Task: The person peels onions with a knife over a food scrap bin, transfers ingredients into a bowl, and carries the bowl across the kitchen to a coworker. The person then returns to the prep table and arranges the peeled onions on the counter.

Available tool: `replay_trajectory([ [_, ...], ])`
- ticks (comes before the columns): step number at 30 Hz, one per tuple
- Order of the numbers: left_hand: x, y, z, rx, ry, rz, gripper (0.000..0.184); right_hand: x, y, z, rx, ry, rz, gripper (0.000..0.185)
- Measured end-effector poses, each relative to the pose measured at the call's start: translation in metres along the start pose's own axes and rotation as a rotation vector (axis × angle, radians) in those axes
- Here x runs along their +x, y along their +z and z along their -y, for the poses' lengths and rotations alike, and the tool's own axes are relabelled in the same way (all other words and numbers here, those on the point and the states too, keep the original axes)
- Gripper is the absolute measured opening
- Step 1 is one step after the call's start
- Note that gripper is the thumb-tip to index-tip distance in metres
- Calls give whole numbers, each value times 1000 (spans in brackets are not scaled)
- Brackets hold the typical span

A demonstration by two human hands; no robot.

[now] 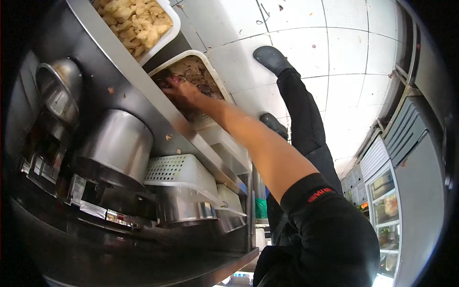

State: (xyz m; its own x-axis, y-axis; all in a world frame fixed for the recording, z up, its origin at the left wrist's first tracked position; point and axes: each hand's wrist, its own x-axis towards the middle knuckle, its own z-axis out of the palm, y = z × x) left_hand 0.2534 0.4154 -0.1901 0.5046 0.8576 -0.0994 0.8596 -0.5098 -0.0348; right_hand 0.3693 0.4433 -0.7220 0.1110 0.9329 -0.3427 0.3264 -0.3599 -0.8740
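Observation:
My right hand [182,91] reaches down past the steel counter edge into a white plastic tub [213,71]. Brownish slices that look like meat [193,69] fill the tub, with darker pieces along one side. The fingers are curled in among them. Something pinkish-red shows at the fingers, but I cannot make out exactly what they grip. My left hand is out of view.
Another white tub [176,24] holds pale yellow chunks [134,24]. On the steel counter stand a large metal pot [114,143], a metal bowl [60,91] and a white perforated basket [174,170]. A glass-fronted fridge [385,210] stands at right, beyond the tiled floor [306,52].

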Motion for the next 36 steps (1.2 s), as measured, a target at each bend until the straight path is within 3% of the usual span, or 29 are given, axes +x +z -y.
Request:
replay_trajectory([
  [1, -2, -3, 0, -1, -1, -3, 84, 2, 3, 0, 0, -5, -3, 57],
  [3, -6, -7, 1, -8, -13, -9, 84, 8, 3, -3, 301, 169, 9, 60],
  [8, -42, -27, 13, 228, -171, 95, 84, -37, -62, 32, 197, 190, -28, 67],
  [10, 25, -10, -30, -364, -189, -180, 75, -59, -90, 41, 183, 66, -138, 71],
  [13, 39, -18, -39, -155, -26, -117, 62, -99, -154, 70, 234, 132, -184, 86],
  [16, 45, -20, -49, -261, -37, -158, 60, -135, -200, 91, 380, 216, -156, 90],
  [18, 44, -16, -47, -263, -49, -182, 57, -164, -213, 82, 97, 31, -308, 87],
  [19, 45, -20, -48, -232, -45, -169, 56, -175, -240, 93, 19, -36, -257, 89],
  [20, 48, -25, -49, -201, -44, -159, 57, -187, -261, 115, 379, 132, -253, 85],
  [21, 48, -28, -50, -218, -62, -170, 57, -199, -278, 121, 357, 71, -295, 80],
  [22, 49, -31, -50, -246, -70, -177, 57, -212, -306, 162, 478, 132, -297, 77],
  [24, 49, -41, -54, -265, -79, -216, 55, -231, -352, 234, 396, 10, -389, 77],
  [26, 48, -43, -56, -275, -118, -264, 53, -240, -392, 309, 100, -73, -357, 75],
  [27, 45, -45, -56, -281, -111, -264, 51, -245, -407, 374, 217, -13, -279, 74],
  [30, 48, -51, -54, -289, -135, -219, 46, -236, -408, 454, 176, -304, -85, 74],
  [32, 61, -63, -36, -346, -117, -313, 38, -215, -379, 467, 77, -402, 27, 76],
  [34, 71, -97, -3, -540, -524, -446, 31, -202, -348, 498, -69, -407, 100, 79],
  [35, 79, -117, 27, -574, -529, -671, 27, -197, -331, 509, -164, -414, 134, 80],
  [36, 90, -130, 55, -635, -771, -678, 27, -189, -314, 518, -256, -414, 160, 81],
])
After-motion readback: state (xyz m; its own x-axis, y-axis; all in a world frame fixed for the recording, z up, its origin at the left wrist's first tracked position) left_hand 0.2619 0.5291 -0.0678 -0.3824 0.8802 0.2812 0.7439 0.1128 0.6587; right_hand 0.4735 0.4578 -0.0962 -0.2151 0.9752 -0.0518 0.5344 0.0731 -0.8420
